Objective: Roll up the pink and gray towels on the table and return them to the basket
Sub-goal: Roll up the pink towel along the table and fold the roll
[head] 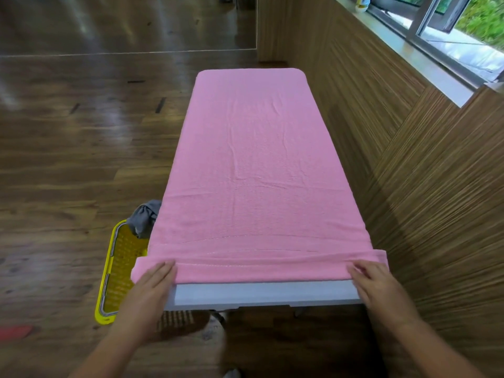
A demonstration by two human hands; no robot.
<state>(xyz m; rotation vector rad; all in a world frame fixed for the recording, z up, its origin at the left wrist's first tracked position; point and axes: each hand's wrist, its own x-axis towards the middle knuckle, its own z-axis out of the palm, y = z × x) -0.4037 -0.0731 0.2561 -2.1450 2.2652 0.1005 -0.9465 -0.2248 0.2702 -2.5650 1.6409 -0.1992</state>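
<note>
A long pink towel (253, 159) lies flat along the white table (261, 293), covering nearly all of it. Its near end is turned over into a low roll (259, 266) across the table's width. My left hand (152, 282) rests on the roll's left end with straight fingers. My right hand (373, 282) presses the right end the same way. A gray towel (144, 216) hangs crumpled over the far rim of the yellow basket (114, 268), which stands on the floor left of the table.
A wood-panelled wall (409, 159) runs close along the table's right side, under a window sill (425, 50). Dark wooden floor (68, 145) spreads to the left and beyond. A red object (15, 332) lies at the left edge.
</note>
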